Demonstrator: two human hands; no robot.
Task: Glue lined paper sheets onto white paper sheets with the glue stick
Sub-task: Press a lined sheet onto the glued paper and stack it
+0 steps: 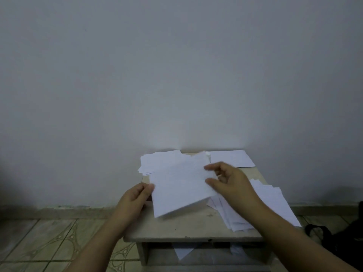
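Standing against a pale wall, a small wooden table (176, 226) is carrying paper piles beyond and right of the hands, while a paper sheet (180, 189) is being pinched at its edges by the left hand (135, 197) and the right hand (227, 181).

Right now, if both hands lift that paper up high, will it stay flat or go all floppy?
Probably floppy. The sheet looks very thin, and the left hand and right hand pinch opposite edges, so the middle may sag. It likely weighs almost nothing. Its near corner already hangs above the table, so a puff of air could flutter it.
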